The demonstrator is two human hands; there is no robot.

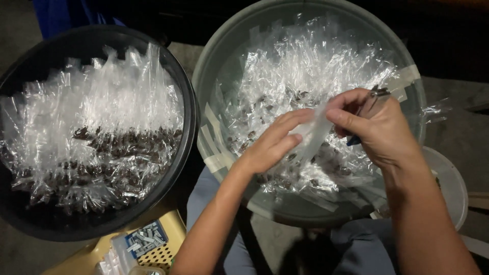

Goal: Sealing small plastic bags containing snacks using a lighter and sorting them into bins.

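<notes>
I see a small clear plastic bag (315, 133) pinched between my left hand (275, 145) and right hand (379, 130), both closed on it over the grey basin (209, 86) of filled packets. The right also grips a stapler-like tool (374, 99), mostly hidden. A black basin (189, 122) of packets sits left, over dim concrete floor (453, 132). A white bowl (453, 183) is half covered by my forearm.

So the small clear plastic bag (311, 133) is pinched between both hands, hanging kind of slanted and crinkly right over the grey tub (214, 71). That tub is piled with more of the same little packets (305, 66), clear tops with dark brown bits at the bottom, lying every which way.
</notes>
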